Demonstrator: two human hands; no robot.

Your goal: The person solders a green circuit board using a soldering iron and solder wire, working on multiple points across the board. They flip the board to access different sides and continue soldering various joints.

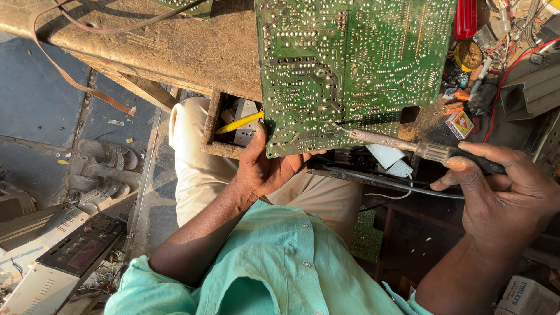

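**Soldering iron laid to the underside of a green circuit board**

The wooden workbench [175, 46], scratched and dusty, fills the top of the view, well above both hands. Lying on it and jutting past its edge is the large green circuit board [350, 70], solder side up, its lower left corner reaching down to the fingers of the left hand. The left hand [262, 166] is closed on that corner: the thumb lies along the board's left edge and the other fingers curl beneath it. Just left of that thumb a yellow tool handle [239, 122] pokes from an open drawer [213, 131]. The right hand [504, 195] is wrapped around the dark handle of a soldering iron [408, 146], forefinger stretched along the top; the metal shaft runs leftward from the fingertips, and its tip meets the board near the lower edge. Above the right hand's fingers sits a clutter of small parts, among them a small matchbox [459, 123]. Pale trousers and a mint-green shirt [280, 268] lie below both hands.
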